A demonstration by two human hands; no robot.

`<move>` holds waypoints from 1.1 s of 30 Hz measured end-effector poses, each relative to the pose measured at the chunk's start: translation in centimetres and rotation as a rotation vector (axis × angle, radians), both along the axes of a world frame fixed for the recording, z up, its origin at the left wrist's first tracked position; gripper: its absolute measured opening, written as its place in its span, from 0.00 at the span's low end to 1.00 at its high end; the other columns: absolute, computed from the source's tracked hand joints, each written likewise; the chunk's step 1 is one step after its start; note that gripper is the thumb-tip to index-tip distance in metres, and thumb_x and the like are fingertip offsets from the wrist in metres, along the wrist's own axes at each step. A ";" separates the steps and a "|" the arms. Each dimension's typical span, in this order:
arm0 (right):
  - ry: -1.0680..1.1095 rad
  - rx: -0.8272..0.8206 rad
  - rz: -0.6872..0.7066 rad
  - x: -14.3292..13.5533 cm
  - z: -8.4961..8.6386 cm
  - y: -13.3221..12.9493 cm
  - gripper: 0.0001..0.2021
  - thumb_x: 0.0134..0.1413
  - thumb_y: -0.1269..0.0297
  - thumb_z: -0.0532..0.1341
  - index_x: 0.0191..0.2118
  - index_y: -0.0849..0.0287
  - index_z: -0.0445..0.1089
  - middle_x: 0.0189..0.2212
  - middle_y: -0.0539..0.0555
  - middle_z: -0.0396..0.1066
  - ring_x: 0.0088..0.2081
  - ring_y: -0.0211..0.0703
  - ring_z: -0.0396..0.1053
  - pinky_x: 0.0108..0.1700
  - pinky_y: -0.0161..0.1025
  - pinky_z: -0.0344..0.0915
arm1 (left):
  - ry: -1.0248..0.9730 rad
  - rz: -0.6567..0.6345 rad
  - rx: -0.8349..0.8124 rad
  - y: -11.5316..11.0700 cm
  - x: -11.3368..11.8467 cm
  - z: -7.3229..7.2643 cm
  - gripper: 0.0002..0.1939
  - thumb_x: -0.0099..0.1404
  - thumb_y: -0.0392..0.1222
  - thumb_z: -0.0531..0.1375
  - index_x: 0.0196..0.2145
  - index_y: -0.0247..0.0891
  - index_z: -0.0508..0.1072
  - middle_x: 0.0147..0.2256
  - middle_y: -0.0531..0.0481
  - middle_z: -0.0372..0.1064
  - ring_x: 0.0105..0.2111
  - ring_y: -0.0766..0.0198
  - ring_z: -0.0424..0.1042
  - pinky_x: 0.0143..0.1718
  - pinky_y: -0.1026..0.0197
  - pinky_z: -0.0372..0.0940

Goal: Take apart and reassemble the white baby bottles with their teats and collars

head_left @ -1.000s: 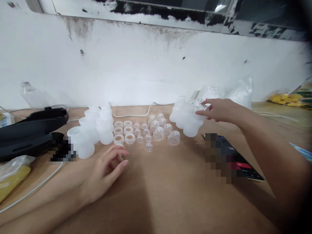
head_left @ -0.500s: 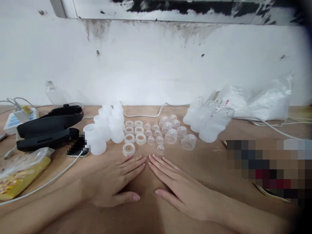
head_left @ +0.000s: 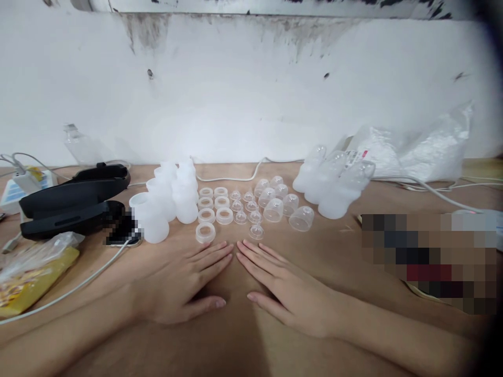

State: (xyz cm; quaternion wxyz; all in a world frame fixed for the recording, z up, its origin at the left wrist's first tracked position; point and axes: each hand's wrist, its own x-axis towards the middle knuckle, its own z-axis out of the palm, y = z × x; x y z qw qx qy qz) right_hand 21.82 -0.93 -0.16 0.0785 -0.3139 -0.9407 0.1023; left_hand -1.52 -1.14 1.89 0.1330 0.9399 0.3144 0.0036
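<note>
My left hand [head_left: 188,285] lies flat on the brown tabletop [head_left: 322,361], fingers stretched out and thumb apart. Opposite it, my right hand [head_left: 288,290] rests palm down, also open, its fingertips close to the left ones. Neither holds anything. Just beyond the left fingertips is a translucent screw ring [head_left: 205,233], at the front of two columns of such rings. Past the right fingertips sits a clear nipple-shaped teat [head_left: 257,232], with several more behind it. Clear domed caps [head_left: 273,210] stand to their right. White open-necked bottles [head_left: 155,225] form rows on the left; capped bottles [head_left: 333,201] stand at right.
At left lie a black curved case [head_left: 74,193], a yellow snack bag [head_left: 43,272], a power strip [head_left: 29,186] and a white cable [head_left: 84,283]. A clear bottle [head_left: 76,144] and a plastic bag [head_left: 416,157] stand by the wall. A blurred-out item [head_left: 428,256] is at right.
The whole scene sits slightly higher in the picture, as the camera has tipped a little downward. Both hands stay flat in the same place, and the parts have not moved.
</note>
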 end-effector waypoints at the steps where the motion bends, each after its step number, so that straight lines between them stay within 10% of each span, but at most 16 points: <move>1: -0.006 -0.003 0.001 0.0 0.0 0.0 0.28 0.57 0.57 0.48 0.59 0.67 0.47 0.59 0.62 0.43 0.60 0.49 0.41 0.59 0.50 0.45 | 0.007 0.000 0.003 0.0 0.0 0.0 0.34 0.63 0.53 0.46 0.60 0.37 0.35 0.60 0.43 0.36 0.60 0.57 0.40 0.58 0.50 0.41; 10: 0.171 0.108 -0.084 0.3 0.0 0.2 0.23 0.55 0.59 0.50 0.56 0.61 0.54 0.57 0.61 0.52 0.57 0.49 0.50 0.55 0.48 0.54 | -0.083 0.009 0.156 -0.1 -0.2 -0.7 0.28 0.64 0.49 0.47 0.59 0.36 0.47 0.60 0.43 0.44 0.58 0.57 0.46 0.57 0.52 0.47; 17: 0.326 0.133 -0.450 1.0 -0.3 3.2 0.19 0.55 0.59 0.51 0.51 0.58 0.57 0.35 0.55 0.65 0.30 0.40 0.65 0.34 0.40 0.65 | -0.209 0.305 0.461 0.8 -0.1 -1.6 0.15 0.63 0.40 0.50 0.46 0.32 0.65 0.46 0.41 0.65 0.45 0.53 0.62 0.45 0.50 0.57; 22: 0.211 0.112 -0.492 0.7 -0.5 3.8 0.17 0.54 0.59 0.53 0.49 0.56 0.61 0.32 0.52 0.66 0.32 0.41 0.66 0.33 0.39 0.64 | -0.287 0.099 0.448 0.4 0.5 -1.8 0.10 0.62 0.36 0.51 0.42 0.36 0.66 0.41 0.47 0.67 0.38 0.60 0.64 0.41 0.54 0.58; 33: 0.304 0.264 -0.301 0.7 -1.1 3.5 0.12 0.56 0.68 0.50 0.44 0.56 0.66 0.47 0.57 0.60 0.46 0.44 0.62 0.45 0.42 0.62 | -0.438 0.306 0.100 0.8 0.2 -1.5 0.20 0.58 0.39 0.55 0.49 0.41 0.59 0.42 0.47 0.64 0.40 0.58 0.64 0.42 0.53 0.61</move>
